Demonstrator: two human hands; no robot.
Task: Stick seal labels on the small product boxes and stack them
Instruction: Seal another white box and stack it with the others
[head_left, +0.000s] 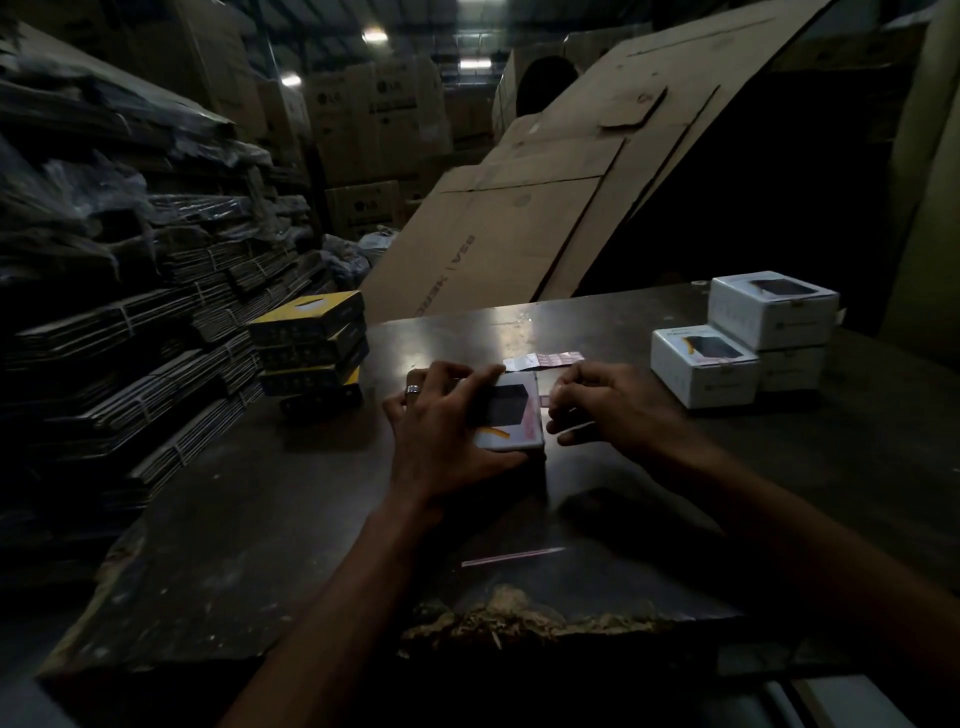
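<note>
A small white product box (511, 415) with a dark window stands at the middle of the dark table (260, 519). My left hand (441, 415) grips it from the left, fingers over its top. My right hand (608, 405) is at the box's right edge, its fingertips pinching a small pink seal label (544, 400) against the box. A strip of seal labels (543, 359) lies just behind the box. Three white boxes (748, 338) sit at the right, two of them stacked.
A stack of yellow-and-black flat boxes (309, 343) stands on the table's left. A thin pink strip (511, 556) lies nearer me. The table's front edge (519, 618) is chipped. Bundled flat cartons (130, 312) fill the left; a large cardboard sheet (545, 197) leans behind.
</note>
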